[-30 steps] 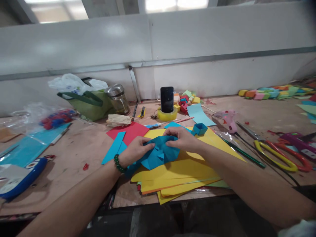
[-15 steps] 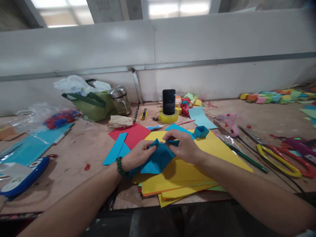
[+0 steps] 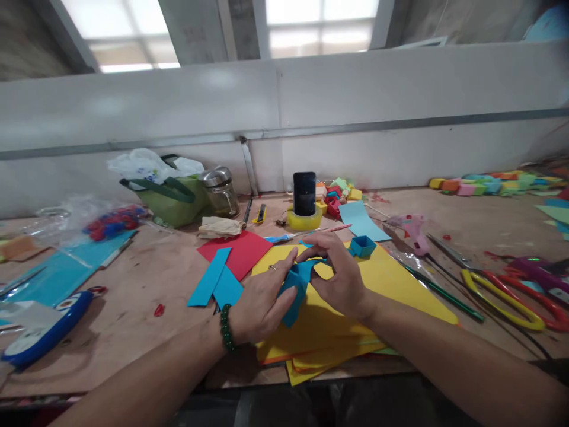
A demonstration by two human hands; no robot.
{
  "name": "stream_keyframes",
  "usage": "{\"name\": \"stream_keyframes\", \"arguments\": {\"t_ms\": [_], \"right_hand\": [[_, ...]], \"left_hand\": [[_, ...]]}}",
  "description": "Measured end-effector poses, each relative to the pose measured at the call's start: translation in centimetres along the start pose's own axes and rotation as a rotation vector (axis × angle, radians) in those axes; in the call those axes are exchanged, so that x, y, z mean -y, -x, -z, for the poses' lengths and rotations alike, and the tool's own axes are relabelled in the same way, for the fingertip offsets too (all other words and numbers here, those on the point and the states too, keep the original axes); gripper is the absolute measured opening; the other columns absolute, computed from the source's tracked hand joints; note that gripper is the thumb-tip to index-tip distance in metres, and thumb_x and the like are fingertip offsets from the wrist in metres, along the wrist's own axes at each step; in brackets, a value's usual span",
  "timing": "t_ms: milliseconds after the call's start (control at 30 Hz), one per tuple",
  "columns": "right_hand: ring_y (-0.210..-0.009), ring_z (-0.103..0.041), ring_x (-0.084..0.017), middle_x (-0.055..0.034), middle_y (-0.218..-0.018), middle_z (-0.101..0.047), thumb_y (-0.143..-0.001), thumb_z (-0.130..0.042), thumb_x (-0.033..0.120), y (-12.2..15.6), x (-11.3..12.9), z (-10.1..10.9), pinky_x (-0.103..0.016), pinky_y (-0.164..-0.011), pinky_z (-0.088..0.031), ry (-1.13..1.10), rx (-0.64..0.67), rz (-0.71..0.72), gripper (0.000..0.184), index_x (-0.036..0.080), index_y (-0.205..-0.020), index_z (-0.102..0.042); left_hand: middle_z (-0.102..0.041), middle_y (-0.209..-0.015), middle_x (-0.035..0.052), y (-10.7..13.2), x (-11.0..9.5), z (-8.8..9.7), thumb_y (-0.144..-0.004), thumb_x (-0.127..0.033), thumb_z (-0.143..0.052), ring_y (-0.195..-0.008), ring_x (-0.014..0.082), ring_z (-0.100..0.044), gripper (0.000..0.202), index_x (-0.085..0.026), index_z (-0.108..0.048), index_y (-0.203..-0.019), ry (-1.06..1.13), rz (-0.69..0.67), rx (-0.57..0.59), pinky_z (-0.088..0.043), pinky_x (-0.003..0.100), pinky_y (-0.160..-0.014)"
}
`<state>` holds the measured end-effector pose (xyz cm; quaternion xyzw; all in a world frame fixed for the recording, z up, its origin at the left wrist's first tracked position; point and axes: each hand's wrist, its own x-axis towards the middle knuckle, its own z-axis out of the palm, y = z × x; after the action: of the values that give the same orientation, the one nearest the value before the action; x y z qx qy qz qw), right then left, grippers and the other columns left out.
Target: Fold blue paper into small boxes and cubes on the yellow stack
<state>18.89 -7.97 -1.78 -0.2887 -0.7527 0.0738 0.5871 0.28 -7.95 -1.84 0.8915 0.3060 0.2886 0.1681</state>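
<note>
Head view: blue paper creased but unfinished, between both hands

Progress: the blue paper [image 3: 299, 280] is bent and creased, and stands raised over the near part of a stack of yellow sheets [image 3: 400, 287]. In the inspector's judgement the folding is part done; the piece has no settled form, and further shaping remains. A small open blue box [image 3: 363, 246] stands complete, by appearance, just beyond to the right.

Hands: on the right hand [image 3: 334, 274], the fingers are curled and appear to grip the paper's right edge. On the left hand [image 3: 264, 296], the fingers are straightened against the paper's left side, thumb apart; whether they grip cannot be told.

Surface: the desk [image 3: 133, 338] is worn and stained. Left of the stack lie a red sheet [image 3: 244, 252] and blue paper pieces [image 3: 211, 279]. At the far side, a phone [image 3: 304, 193] stands upright at a yellow tape roll [image 3: 304, 220]. To the right lie a pink glue gun [image 3: 414, 232] and scissors [image 3: 457, 258]; far left, a green bag [image 3: 178, 204] beside a glass jar [image 3: 224, 198].

Room: a white partition [image 3: 178, 104] backs the desk, with bright windows [image 3: 320, 15] above it.
</note>
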Motion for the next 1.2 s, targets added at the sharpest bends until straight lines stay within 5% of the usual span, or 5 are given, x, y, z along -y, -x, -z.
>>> {"name": "stream_keyframes", "arguments": {"t_ms": [233,433,733,900,1200], "right_hand": [[-0.111,-0.058,-0.022,-0.0080,-0.109,-0.059,-0.070,-0.048,-0.004,0.1,0.2,0.1,-0.039,-0.095,-0.050,0.095,0.025,0.112,0.064,0.025,-0.127,-0.044],[-0.110,-0.058,-0.020,-0.0083,-0.111,-0.062,-0.074,-0.049,-0.002,-0.1,0.4,0.3,-0.035,-0.091,-0.053,0.161,0.043,0.181,0.058,0.024,-0.125,-0.047],[-0.074,-0.065,-0.016,-0.0024,-0.078,-0.069,-0.075,-0.061,0.011,-1.3,-0.9,0.9,-0.027,-0.069,-0.054,-0.082,0.108,-0.191,0.010,0.019,-0.078,-0.065],[-0.080,-0.065,-0.017,-0.0027,-0.080,-0.070,-0.072,-0.065,0.014,-1.7,-1.5,1.1,-0.031,-0.076,-0.053,-0.258,0.098,-0.275,0.008,0.020,-0.074,-0.069],[-0.081,-0.066,-0.019,-0.0030,-0.080,-0.071,-0.067,-0.074,0.026,-1.5,-2.7,1.0,-0.034,-0.078,-0.052,-0.320,0.082,-0.448,0.013,0.020,-0.076,-0.068]], "left_hand": [[-0.066,-0.109,0.0116,-0.4,-0.6,-0.4,-0.091,-0.025,-0.034,-0.096,0.0241,-0.063,0.047,-0.015,-0.042,-0.136,-0.034,0.088,-0.025,-0.049,0.039,-0.086],[-0.069,-0.100,0.0090,-0.3,-0.3,-0.4,-0.087,-0.021,-0.034,-0.087,0.0223,-0.064,0.040,-0.017,-0.052,-0.123,-0.057,0.123,-0.061,-0.049,0.035,-0.076],[-0.065,-0.071,0.0003,-1.2,0.2,-0.1,-0.082,-0.020,-0.043,-0.055,0.0131,-0.054,0.030,-0.019,-0.061,-0.105,0.138,0.260,-0.261,-0.043,0.024,-0.055],[-0.068,-0.073,0.0021,-1.4,0.0,0.0,-0.074,-0.022,-0.055,-0.066,0.0145,-0.064,0.004,-0.019,-0.051,-0.073,0.293,0.256,-0.443,-0.049,0.023,-0.059],[-0.073,-0.089,0.0070,-1.0,0.1,-0.2,-0.072,-0.010,-0.058,-0.080,0.0163,-0.069,0.011,-0.020,-0.052,-0.070,0.258,0.039,-0.558,-0.054,0.026,-0.067]]}}
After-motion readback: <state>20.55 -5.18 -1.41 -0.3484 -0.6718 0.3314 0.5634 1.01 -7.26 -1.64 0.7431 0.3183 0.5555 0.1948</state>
